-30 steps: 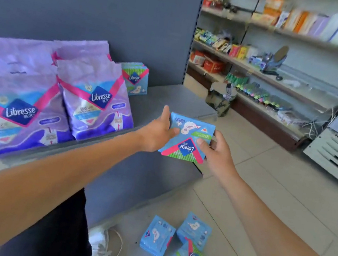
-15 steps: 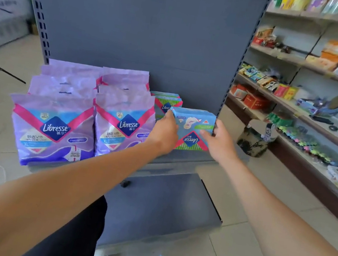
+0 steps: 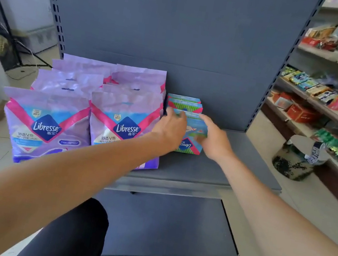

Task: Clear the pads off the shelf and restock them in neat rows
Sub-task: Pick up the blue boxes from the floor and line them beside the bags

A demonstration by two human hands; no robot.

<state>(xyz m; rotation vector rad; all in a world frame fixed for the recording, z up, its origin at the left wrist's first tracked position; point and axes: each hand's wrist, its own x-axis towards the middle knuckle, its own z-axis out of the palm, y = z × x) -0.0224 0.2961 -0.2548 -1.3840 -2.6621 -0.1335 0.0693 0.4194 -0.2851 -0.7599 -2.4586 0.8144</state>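
Two hands on one small blue pack [image 3: 191,138]: my left hand [image 3: 169,131] curls round its left edge, my right hand [image 3: 213,140] grips its right side, fingers [image 3: 206,119] hooked over the top. It stands on the shelf [image 3: 234,172], logo upside down, right in front of two matching packs [image 3: 184,104] just beyond my fingertips. The purple bags [image 3: 119,124] press against my left knuckles. I reckon pushing too hard could topple that back row, or my left hand could drag a purple bag askew on release.
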